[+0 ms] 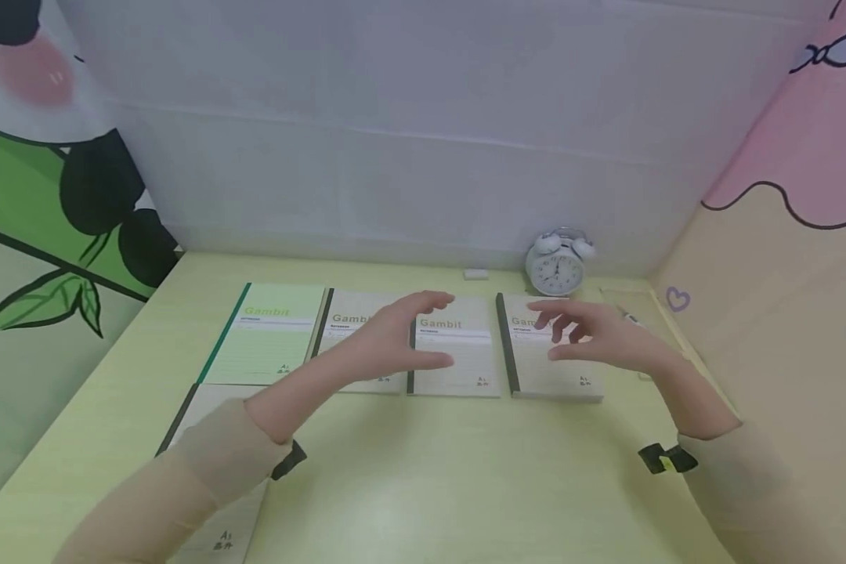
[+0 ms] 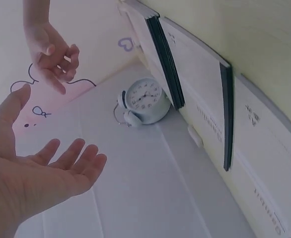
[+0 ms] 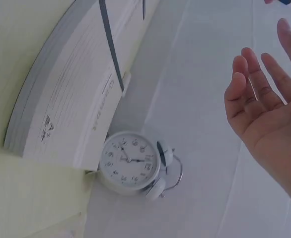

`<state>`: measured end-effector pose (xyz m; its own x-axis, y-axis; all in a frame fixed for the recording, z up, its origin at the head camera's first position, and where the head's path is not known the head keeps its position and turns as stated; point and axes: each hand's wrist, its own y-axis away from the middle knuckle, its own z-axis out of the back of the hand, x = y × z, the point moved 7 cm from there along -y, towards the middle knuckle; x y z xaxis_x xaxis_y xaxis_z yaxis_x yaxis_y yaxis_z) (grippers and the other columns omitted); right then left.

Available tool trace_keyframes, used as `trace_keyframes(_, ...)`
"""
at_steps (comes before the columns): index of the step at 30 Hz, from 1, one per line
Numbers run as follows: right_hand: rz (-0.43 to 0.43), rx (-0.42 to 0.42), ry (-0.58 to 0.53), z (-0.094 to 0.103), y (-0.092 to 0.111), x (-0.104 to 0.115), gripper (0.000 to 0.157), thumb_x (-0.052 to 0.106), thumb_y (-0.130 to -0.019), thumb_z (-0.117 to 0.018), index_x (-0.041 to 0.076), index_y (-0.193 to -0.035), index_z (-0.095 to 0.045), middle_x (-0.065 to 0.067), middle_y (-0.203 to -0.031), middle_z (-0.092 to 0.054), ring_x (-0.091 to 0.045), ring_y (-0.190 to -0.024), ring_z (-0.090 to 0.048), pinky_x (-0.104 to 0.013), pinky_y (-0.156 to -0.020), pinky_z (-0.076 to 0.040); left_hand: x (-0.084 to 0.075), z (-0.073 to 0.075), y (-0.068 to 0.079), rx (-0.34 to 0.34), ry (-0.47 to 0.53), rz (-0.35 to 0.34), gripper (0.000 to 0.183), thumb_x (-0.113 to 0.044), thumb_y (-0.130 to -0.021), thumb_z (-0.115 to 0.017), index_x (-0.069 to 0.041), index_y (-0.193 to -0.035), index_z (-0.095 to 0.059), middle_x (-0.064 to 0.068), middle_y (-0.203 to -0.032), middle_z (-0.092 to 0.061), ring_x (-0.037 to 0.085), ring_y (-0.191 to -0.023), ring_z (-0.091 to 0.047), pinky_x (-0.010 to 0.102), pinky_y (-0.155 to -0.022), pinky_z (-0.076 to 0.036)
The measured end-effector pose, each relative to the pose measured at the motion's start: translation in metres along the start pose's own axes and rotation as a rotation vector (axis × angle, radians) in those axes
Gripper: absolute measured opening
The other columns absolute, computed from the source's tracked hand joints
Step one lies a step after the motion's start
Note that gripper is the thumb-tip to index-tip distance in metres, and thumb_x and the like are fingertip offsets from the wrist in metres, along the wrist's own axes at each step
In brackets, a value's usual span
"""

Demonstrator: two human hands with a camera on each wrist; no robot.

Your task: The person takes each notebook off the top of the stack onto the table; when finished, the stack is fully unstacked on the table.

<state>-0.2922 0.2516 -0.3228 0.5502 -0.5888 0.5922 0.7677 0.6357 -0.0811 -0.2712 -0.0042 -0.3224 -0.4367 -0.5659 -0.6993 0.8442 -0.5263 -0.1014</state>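
Observation:
My left hand (image 1: 402, 338) hovers above the table with thumb and fingers spread apart, holding nothing. Beneath and beside it lie two notebooks with dark spines, the middle-left notebook (image 1: 345, 313) and the middle-right notebook (image 1: 458, 352). My right hand (image 1: 599, 337) is raised over the thick notebook stack (image 1: 546, 376) at the right end of the row, fingers loosely bent and nothing in them. In the left wrist view the left palm (image 2: 41, 183) faces up. The right wrist view shows the right palm (image 3: 274, 129) apart from the stack.
A green notebook (image 1: 261, 337) lies at the row's left end, and more notebooks (image 1: 218, 517) lie nearer, partly under my left sleeve. A white alarm clock (image 1: 555, 265) stands behind the stack, near a small white block (image 1: 475, 275). A pen (image 1: 630, 317) lies at the right by the wall.

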Motion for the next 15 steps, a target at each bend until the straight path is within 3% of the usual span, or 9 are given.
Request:
trace_keyframes(8,-0.053,-0.072,0.000,0.019,0.013,-0.048,0.061,0.022,-0.085,-0.071,0.018,-0.140,-0.045,-0.003,-0.126,-0.057,-0.017,-0.110,-0.055,-0.039,-0.091,-0.051,0.009,-0.040,-0.042,0.042,0.105,0.024,0.087,-0.043,-0.076,-0.077,-0.030,-0.147,-0.029,-0.007,-0.149,-0.034,0.017,-0.138,-0.031,0.045,-0.107,-0.035)
trace_keyframes(15,-0.132,-0.089,-0.040,0.020,0.019,-0.081,0.062,0.022,-0.087,-0.069,0.011,-0.141,-0.043,-0.016,-0.139,-0.047,-0.037,-0.125,-0.045,-0.054,-0.098,-0.041,0.032,-0.077,-0.075,0.077,0.182,0.092,0.092,-0.041,-0.075,-0.077,-0.028,-0.149,-0.024,-0.003,-0.154,-0.027,0.022,-0.141,-0.026,0.046,-0.110,-0.029)
